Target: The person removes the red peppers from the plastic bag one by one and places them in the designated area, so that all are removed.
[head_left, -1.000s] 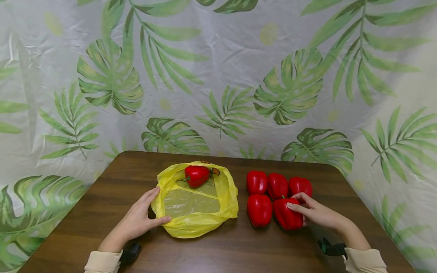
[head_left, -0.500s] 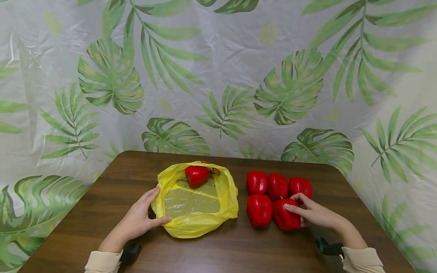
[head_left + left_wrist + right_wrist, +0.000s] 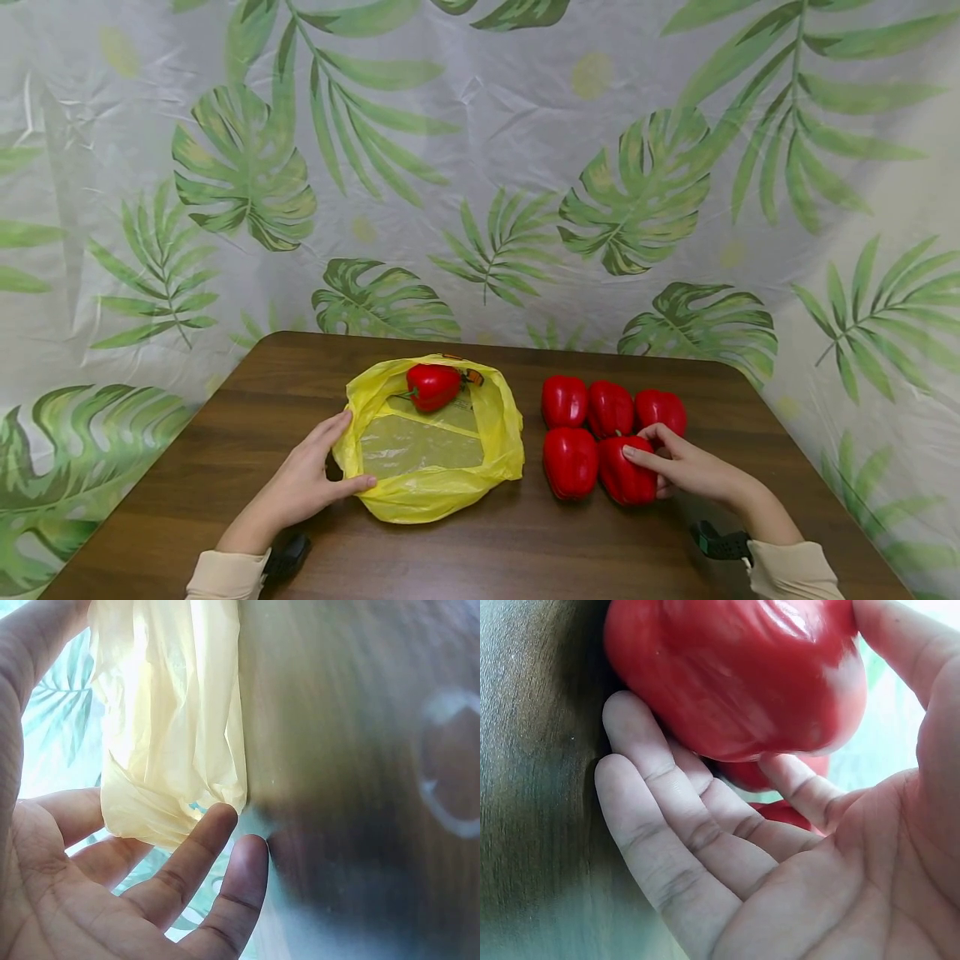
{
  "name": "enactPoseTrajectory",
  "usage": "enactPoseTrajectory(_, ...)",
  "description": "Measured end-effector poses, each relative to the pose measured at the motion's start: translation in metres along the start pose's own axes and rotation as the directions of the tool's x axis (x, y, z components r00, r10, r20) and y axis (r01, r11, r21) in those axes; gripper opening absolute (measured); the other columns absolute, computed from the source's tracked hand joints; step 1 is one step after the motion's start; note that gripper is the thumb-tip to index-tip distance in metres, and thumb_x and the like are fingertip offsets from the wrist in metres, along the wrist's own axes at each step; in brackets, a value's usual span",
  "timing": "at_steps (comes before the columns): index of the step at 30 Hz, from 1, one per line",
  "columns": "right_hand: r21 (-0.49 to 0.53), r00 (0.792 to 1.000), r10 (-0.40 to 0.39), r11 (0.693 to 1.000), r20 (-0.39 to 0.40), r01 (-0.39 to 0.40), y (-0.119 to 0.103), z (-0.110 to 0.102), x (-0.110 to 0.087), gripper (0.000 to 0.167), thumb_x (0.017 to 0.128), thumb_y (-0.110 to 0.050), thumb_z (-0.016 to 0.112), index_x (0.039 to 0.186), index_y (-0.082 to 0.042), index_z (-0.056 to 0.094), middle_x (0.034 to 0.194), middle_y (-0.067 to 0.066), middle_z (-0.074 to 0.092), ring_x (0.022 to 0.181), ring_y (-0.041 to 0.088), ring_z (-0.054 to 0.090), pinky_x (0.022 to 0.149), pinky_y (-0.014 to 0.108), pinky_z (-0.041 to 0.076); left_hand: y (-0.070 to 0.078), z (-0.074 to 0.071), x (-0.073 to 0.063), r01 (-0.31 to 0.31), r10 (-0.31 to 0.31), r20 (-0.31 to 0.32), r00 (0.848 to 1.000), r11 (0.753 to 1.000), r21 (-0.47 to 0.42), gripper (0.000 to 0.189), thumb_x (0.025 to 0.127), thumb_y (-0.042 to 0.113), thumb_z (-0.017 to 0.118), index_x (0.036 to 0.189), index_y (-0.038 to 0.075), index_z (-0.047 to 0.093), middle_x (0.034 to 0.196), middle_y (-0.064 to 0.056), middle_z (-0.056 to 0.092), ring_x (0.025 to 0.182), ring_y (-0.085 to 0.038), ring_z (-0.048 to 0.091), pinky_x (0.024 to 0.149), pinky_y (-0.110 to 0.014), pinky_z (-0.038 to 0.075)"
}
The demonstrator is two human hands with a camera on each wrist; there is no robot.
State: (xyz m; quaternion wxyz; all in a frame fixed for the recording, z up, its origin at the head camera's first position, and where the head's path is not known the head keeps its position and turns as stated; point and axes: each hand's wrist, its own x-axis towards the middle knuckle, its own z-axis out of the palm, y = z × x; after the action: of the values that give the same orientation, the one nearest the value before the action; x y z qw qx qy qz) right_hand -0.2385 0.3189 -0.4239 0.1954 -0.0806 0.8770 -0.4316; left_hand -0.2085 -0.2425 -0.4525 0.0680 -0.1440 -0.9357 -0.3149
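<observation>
On the left of the table stands an open yellow plastic bag (image 3: 427,497), its rim spread wide. Inside it a red bell pepper (image 3: 433,387) with a green stem lies toward the far side. My left hand (image 3: 300,475) rests against the bag's left side, thumb and fingers spread, as the left wrist view shows beside the pale-looking bag (image 3: 169,712). With my right hand (image 3: 697,468) I hold another bell pepper (image 3: 626,475) on the table, thumb on top and fingers along its side. In the right wrist view that bell pepper (image 3: 735,682) fills the top.
More red bell peppers stand close around the held one: one to its left (image 3: 570,463) and a back row with a left pepper (image 3: 564,402), a middle pepper (image 3: 611,409) and a right pepper (image 3: 660,411). Behind the brown wooden table (image 3: 480,558) hangs a leaf-patterned sheet (image 3: 487,167).
My right hand and the bell pepper it holds have shifted slightly left, closer to the neighbouring pepper. My left hand and the bag stay as they were.
</observation>
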Motion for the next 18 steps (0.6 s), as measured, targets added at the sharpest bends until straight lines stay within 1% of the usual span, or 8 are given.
enactPoseTrajectory(7, 0.020, 1.000, -0.017, 1.000, 0.009, 0.016, -0.0006, 0.0019, 0.0023, 0.057, 0.110, -0.039, 0.060, 0.142, 0.002, 0.035, 0.090, 0.007, 0.061, 0.076, 0.021, 0.063, 0.074, 0.035, 0.062, 0.0000, 0.0001, 0.0000, -0.002, 0.002, -0.002, 1.000, 1.000, 0.002, 0.110, 0.085, 0.053, 0.089, 0.163, -0.005, 0.039, 0.168, -0.027, 0.040, 0.152, -0.052, 0.042, 0.118, -0.070, 0.042)
enactPoseTrajectory(14, 0.007, 1.000, -0.014, 1.000, -0.009, 0.014, -0.0040, 0.0047, 0.0034, 0.057, 0.108, -0.040, 0.064, 0.140, 0.000, 0.038, 0.088, 0.008, 0.060, 0.076, 0.023, 0.063, 0.073, 0.035, 0.063, 0.0006, -0.0004, 0.0001, 0.004, -0.004, 0.003, 1.000, 1.000, 0.002, 0.110, 0.084, 0.053, 0.089, 0.163, -0.005, 0.038, 0.168, -0.026, 0.040, 0.152, -0.052, 0.042, 0.118, -0.070, 0.041)
enactPoseTrajectory(18, 0.002, 1.000, -0.018, 1.000, -0.009, 0.018, -0.0036, 0.0059, 0.0048, 0.057, 0.108, -0.040, 0.064, 0.139, 0.000, 0.039, 0.087, 0.008, 0.060, 0.075, 0.023, 0.063, 0.072, 0.035, 0.063, 0.0012, -0.0006, 0.0000, 0.006, -0.006, 0.007, 1.000, 1.000, -0.001, 0.111, 0.084, 0.054, 0.089, 0.163, -0.004, 0.038, 0.169, -0.026, 0.040, 0.152, -0.052, 0.042, 0.117, -0.071, 0.041)
